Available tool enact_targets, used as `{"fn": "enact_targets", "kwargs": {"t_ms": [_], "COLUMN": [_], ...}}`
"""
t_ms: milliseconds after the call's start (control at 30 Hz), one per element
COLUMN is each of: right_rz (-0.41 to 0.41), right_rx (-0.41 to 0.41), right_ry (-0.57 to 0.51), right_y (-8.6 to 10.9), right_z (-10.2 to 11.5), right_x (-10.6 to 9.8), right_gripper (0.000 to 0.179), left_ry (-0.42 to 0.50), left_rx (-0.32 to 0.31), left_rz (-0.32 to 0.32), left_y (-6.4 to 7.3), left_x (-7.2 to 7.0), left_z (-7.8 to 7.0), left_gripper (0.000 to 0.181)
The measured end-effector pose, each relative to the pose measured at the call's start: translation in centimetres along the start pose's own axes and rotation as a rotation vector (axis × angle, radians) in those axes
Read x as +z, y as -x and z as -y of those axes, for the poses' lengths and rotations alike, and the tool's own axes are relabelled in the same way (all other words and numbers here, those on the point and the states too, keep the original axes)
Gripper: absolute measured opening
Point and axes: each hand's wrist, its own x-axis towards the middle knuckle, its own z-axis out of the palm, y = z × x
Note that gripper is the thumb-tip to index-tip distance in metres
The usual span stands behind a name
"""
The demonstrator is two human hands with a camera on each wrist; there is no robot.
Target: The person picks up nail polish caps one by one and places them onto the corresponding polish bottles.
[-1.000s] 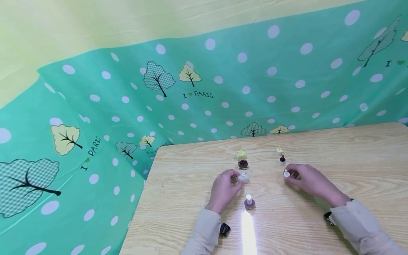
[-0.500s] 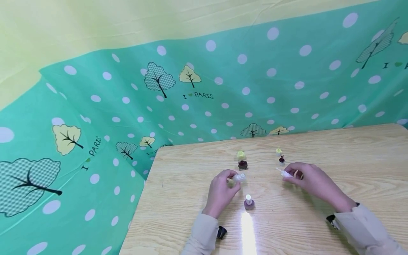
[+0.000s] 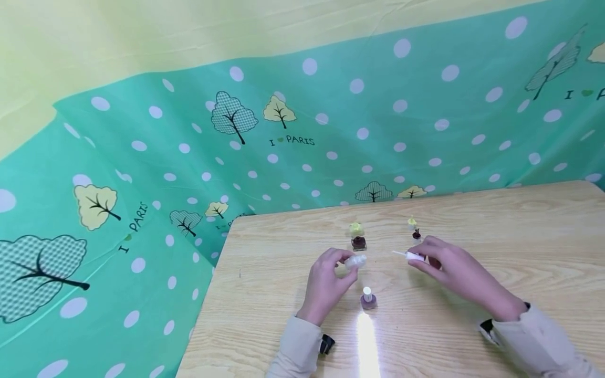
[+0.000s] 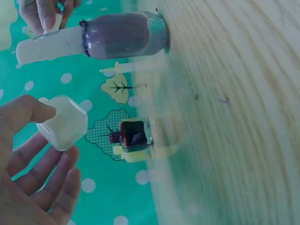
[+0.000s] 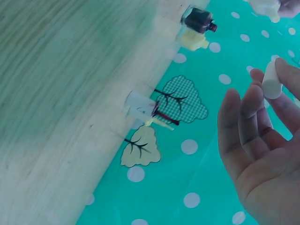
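Note:
My left hand (image 3: pixel 326 286) pinches a small bottle of whitish nail polish (image 3: pixel 355 261) between thumb and fingers, tilted toward the right. In the left wrist view, the faceted bottle (image 4: pixel 65 124) is held off the table, its other fingers spread below it. My right hand (image 3: pixel 454 273) pinches a white nail polish cap (image 3: pixel 416 256), whose thin brush (image 3: pixel 399 253) points left toward the bottle. A gap separates brush and bottle. In the right wrist view the cap (image 5: pixel 272 84) sits between thumb and fingertips. A capped purple nail polish bottle (image 3: pixel 368 301) stands in front of the left hand.
Behind the left hand stand an uncapped dark red bottle (image 3: pixel 358 243) and a yellow bottle (image 3: pixel 356 229). Beyond the right hand, a cap with a dark red brush (image 3: pixel 416 234) and one with a yellow brush (image 3: pixel 411 223) stand brush-up. A patterned green cloth (image 3: pixel 283 173) hangs behind the table.
My left hand has lifted and tilted the whitish bottle. The cap in my right hand has turned so its brush points left, and that hand has moved slightly left.

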Motion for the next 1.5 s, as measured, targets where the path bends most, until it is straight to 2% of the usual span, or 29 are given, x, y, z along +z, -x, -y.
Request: {"fn": "enact_targets", "kwargs": {"t_ms": [267,700,1100,1500], "right_rz": [0.009,0.054,0.072,0.076], "right_rx": [-0.079,-0.061,-0.087,-0.106], "right_ry": [0.027,0.035,0.074,0.066], "right_y": [-0.1,-0.3,-0.3,-0.4], "right_z": [1.2,2.1,2.4,2.8], "right_x": [0.2,0.8,1.1,1.1], "right_gripper": [0.018,0.019,0.018,0.016], "left_ry": [-0.021,-0.064,-0.082,-0.105], "left_rx": [0.092,0.164,0.165,0.215], "left_rz": [-0.017,-0.022,0.023,0.006], "left_y": [0.0,0.0,0.2,0.2], "left_x": [-0.6,-0.8,-1.0,-1.0], "left_z": [-0.9,-1.7,-2.2,-2.4], "left_gripper": [0.024,0.026,0.024,0.025]}}
